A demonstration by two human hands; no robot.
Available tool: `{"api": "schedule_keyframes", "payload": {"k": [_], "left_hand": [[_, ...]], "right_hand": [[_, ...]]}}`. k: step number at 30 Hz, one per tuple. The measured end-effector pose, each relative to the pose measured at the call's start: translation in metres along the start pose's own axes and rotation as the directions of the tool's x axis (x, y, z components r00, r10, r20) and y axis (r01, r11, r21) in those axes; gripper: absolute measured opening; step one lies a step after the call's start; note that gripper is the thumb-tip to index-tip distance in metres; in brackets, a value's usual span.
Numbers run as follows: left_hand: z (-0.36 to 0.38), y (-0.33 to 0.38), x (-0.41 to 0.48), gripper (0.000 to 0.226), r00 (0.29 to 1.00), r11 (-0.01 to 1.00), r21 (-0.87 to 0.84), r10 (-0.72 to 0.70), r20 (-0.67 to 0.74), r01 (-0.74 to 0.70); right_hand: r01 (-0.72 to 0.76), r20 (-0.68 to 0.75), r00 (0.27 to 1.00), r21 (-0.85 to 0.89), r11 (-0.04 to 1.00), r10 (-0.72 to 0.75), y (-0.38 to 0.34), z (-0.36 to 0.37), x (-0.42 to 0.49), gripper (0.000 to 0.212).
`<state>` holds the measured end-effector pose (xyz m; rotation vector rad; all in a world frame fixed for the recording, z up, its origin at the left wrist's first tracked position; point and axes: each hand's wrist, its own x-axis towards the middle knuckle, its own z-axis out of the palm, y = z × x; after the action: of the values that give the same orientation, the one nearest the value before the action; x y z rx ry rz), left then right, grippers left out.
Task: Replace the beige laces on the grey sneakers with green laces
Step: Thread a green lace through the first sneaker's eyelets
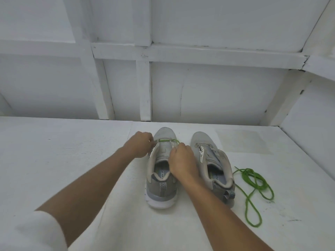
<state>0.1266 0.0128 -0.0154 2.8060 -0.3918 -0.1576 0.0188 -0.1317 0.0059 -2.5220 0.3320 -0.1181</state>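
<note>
Two grey sneakers stand side by side on the white surface, toes pointing away from me. The left sneaker [161, 180] has a green lace [164, 140] running across its lowest eyelets. My left hand [140, 144] pinches that lace at the shoe's left side. My right hand [182, 160] lies over the shoe's right eyelet row, fingers curled on the lace's other end, which loops out at the toe side. The right sneaker [214, 160] has no lace that I can see. A second green lace [253, 185] lies loose to its right.
The white table [72, 160] ends at a white panelled wall [181, 91] just beyond the toes. A side wall rises at the right. A faint square patch [241, 140] marks the surface behind the right sneaker.
</note>
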Motion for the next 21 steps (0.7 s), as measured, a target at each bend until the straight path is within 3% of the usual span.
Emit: {"api": "schedule_keyframes", "payload": {"k": [3, 5, 8, 10, 11, 13, 16, 18, 21], "left_hand": [[-0.022, -0.008, 0.002, 0.023, 0.994, 0.993, 0.112, -0.026, -0.106, 0.038], [-0.063, -0.03, 0.007, 0.024, 0.958, 0.982, 0.104, -0.129, -0.256, 0.16], [-0.13, -0.074, 0.003, 0.028, 0.798, 0.922, -0.027, -0.348, -0.491, 0.386], [-0.152, -0.093, 0.0, 0.027, 0.709, 0.888, -0.115, -0.429, -0.56, 0.446], [-0.152, -0.093, 0.0, 0.028, 0.703, 0.892, -0.144, -0.429, -0.567, 0.429], [-0.13, -0.076, 0.001, 0.036, 0.785, 0.941, -0.162, -0.338, -0.519, 0.297], [-0.067, -0.033, 0.005, 0.06, 0.972, 0.991, -0.134, -0.052, -0.231, 0.021], [-0.028, -0.011, 0.006, 0.051, 0.997, 0.999, -0.027, 0.023, -0.07, -0.025], [0.0, 0.005, 0.005, 0.031, 0.998, 0.993, 0.114, -0.012, -0.055, 0.018]], "right_hand": [[0.02, -0.014, 1.0, -0.026, 0.999, -0.02, 0.0, -0.001, -0.001, 0.032], [0.042, -0.022, 0.999, -0.032, 0.999, -0.043, 0.001, -0.002, -0.001, 0.03], [0.034, -0.039, 0.999, -0.015, 0.999, -0.035, 0.002, -0.001, -0.001, 0.033], [0.025, -0.037, 0.999, -0.014, 1.0, -0.026, 0.003, 0.0, 0.0, 0.033], [0.024, -0.036, 0.999, -0.012, 1.0, -0.024, 0.003, 0.001, 0.001, 0.033], [0.025, -0.037, 0.999, -0.005, 1.0, -0.026, 0.003, 0.003, 0.002, 0.031], [0.024, -0.043, 0.999, -0.006, 1.0, -0.025, 0.003, 0.004, 0.003, 0.032], [0.022, -0.041, 0.999, -0.009, 1.0, -0.022, 0.002, 0.005, 0.003, 0.034], [0.03, -0.045, 0.999, -0.016, 0.999, -0.031, 0.003, 0.004, 0.003, 0.034]]}}
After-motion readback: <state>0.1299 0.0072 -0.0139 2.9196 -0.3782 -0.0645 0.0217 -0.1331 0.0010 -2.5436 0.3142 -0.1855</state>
